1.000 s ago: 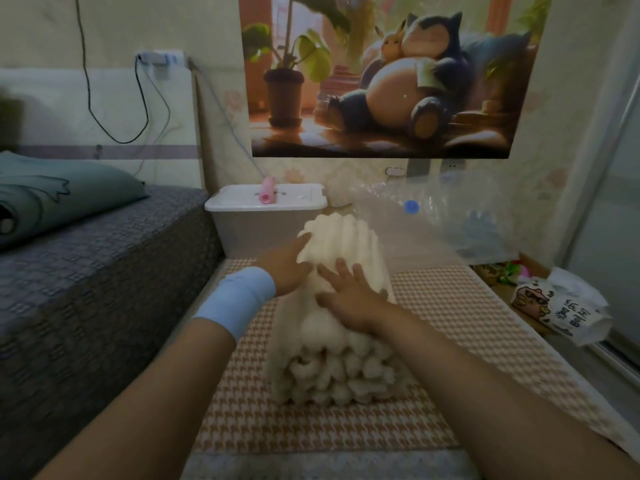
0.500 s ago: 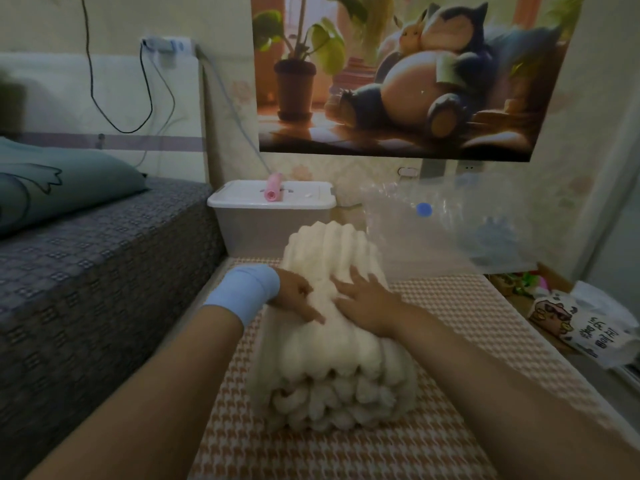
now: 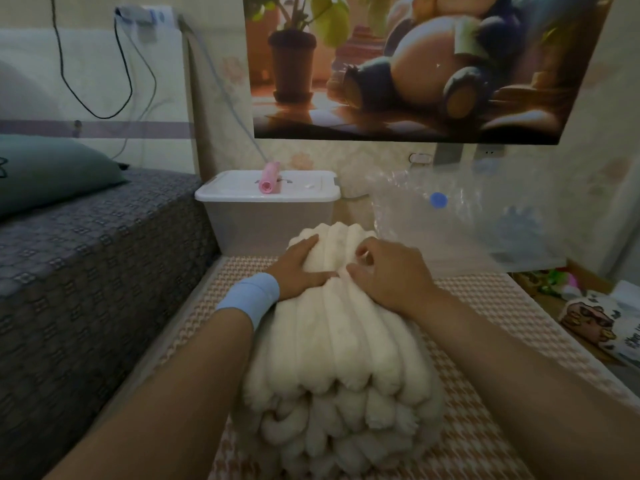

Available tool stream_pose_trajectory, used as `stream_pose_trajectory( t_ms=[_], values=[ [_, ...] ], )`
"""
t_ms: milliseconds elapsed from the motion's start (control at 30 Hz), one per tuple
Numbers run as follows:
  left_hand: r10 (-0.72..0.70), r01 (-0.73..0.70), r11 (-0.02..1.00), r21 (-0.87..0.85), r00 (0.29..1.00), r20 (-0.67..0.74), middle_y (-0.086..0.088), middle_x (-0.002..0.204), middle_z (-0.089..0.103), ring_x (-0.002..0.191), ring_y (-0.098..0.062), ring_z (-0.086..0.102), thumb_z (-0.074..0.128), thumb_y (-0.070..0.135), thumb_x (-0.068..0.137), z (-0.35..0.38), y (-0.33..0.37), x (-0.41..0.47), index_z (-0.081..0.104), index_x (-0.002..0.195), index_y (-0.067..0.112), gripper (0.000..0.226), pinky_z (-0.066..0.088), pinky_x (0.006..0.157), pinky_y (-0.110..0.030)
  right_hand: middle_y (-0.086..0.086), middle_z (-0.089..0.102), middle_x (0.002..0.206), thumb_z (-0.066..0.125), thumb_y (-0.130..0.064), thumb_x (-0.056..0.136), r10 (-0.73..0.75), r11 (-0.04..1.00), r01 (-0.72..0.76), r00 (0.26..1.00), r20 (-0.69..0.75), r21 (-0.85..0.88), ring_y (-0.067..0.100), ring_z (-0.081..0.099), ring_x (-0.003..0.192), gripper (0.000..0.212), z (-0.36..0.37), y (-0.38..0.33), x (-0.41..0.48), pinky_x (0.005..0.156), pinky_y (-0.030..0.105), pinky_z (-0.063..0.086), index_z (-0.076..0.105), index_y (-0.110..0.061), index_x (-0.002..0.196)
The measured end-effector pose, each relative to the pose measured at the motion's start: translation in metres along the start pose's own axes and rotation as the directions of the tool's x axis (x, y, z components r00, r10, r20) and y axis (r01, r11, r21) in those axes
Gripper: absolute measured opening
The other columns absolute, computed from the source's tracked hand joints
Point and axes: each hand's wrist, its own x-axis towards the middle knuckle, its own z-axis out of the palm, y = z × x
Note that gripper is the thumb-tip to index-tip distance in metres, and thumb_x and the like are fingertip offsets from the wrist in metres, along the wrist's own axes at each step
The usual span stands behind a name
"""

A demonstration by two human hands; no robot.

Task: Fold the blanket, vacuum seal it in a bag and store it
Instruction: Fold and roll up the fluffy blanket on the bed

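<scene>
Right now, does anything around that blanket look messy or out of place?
Nothing is spilled or damaged. The folded blanket sits neatly stacked on the mat. A pink tube lies loose on the storage box lid, and the clear bag slumps crumpled by the wall.

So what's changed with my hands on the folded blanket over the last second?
The right hand, flat on the folded cream ribbed plush blanket a second ago, has curled its fingers and seems to pinch a ridge. The left hand still presses on top. The blanket still lies on the houndstooth mat, with the clear plastic vacuum bag behind it.
</scene>
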Motion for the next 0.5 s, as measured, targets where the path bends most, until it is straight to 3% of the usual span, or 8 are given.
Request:
stream_pose_trajectory(
  t_ms=[33, 100, 167, 233, 300, 367, 500],
  values=[
    [-0.018, 0.018, 1.0, -0.005, 0.999, 0.026, 0.004, 0.161, 0.004, 0.148, -0.017, 0.005, 0.067, 0.047, 0.085, -0.001, -0.004, 0.004, 0.009, 0.153, 0.031, 0.091, 0.008, 0.117, -0.031, 0.0, 0.047, 0.141, 0.051, -0.069, 0.085, 0.011, 1.0, -0.011, 0.999, 0.038, 0.0, 0.025, 0.041, 0.134, 0.06, 0.006, 0.003, 0.008, 0.111, 0.052, 0.028, 0.045, -0.037, 0.135],
    [-0.06, 0.059, 0.998, 0.012, 0.993, 0.104, 0.003, 0.161, -0.005, 0.148, -0.018, 0.0, 0.067, 0.055, 0.081, -0.002, -0.013, 0.01, 0.0, 0.151, 0.039, 0.098, 0.007, 0.12, -0.036, -0.002, 0.007, 0.164, 0.054, -0.082, 0.075, 0.052, 0.986, -0.093, 0.961, 0.272, 0.141, 0.027, 0.002, 0.151, 0.09, 0.017, 0.007, 0.022, 0.117, 0.06, 0.008, 0.017, -0.049, 0.15],
    [-0.126, 0.125, 0.992, 0.015, 0.975, 0.184, 0.001, 0.161, -0.008, 0.149, -0.019, 0.0, 0.065, 0.071, 0.065, 0.001, -0.024, 0.012, -0.007, 0.149, 0.044, 0.114, 0.008, 0.12, -0.04, -0.005, -0.017, 0.164, 0.055, -0.09, 0.059, 0.047, 0.938, -0.204, 0.876, 0.48, 0.279, 0.027, -0.02, 0.15, 0.112, 0.031, 0.013, 0.032, 0.12, 0.058, 0.0, 0.002, -0.055, 0.151],
    [-0.181, 0.178, 0.983, 0.034, 0.951, 0.249, 0.0, 0.161, -0.005, 0.148, -0.022, 0.003, 0.057, 0.075, 0.057, 0.007, -0.033, 0.014, -0.011, 0.149, 0.042, 0.119, 0.011, 0.12, -0.039, -0.005, -0.021, 0.164, 0.053, -0.092, 0.049, 0.033, 0.931, -0.236, 0.815, 0.579, 0.279, 0.028, -0.023, 0.149, 0.119, 0.046, 0.019, 0.041, 0.12, 0.057, -0.002, 0.0, -0.057, 0.15],
    [-0.226, 0.213, 0.974, 0.077, 0.931, 0.286, -0.002, 0.161, -0.005, 0.148, -0.025, 0.005, 0.056, 0.073, 0.07, 0.012, -0.037, 0.018, -0.013, 0.149, 0.038, 0.111, 0.012, 0.119, -0.036, -0.004, -0.019, 0.164, 0.053, -0.09, 0.049, 0.036, 0.933, -0.251, 0.777, 0.629, 0.258, 0.03, -0.021, 0.149, 0.119, 0.059, 0.021, 0.047, 0.121, 0.056, -0.002, 0.002, -0.055, 0.151],
    [-0.251, 0.221, 0.966, 0.133, 0.925, 0.287, -0.003, 0.161, -0.006, 0.148, -0.026, 0.005, 0.053, 0.067, 0.084, 0.012, -0.038, 0.02, -0.015, 0.149, 0.036, 0.1, 0.011, 0.119, -0.036, -0.003, -0.015, 0.165, 0.052, -0.088, 0.051, 0.049, 0.934, -0.257, 0.782, 0.622, 0.25, 0.03, -0.018, 0.15, 0.116, 0.067, 0.02, 0.048, 0.121, 0.055, -0.002, 0.004, -0.054, 0.151],
    [-0.269, 0.213, 0.95, 0.229, 0.93, 0.251, -0.005, 0.161, -0.013, 0.148, -0.027, -0.001, 0.055, 0.064, 0.084, 0.015, -0.034, 0.018, -0.018, 0.149, 0.033, 0.102, 0.009, 0.12, -0.039, 0.0, -0.014, 0.165, 0.051, -0.089, 0.057, 0.089, 0.944, -0.243, 0.839, 0.538, 0.222, 0.033, -0.018, 0.15, 0.112, 0.073, 0.023, 0.037, 0.122, 0.053, -0.003, 0.004, -0.053, 0.152]
  ],
)
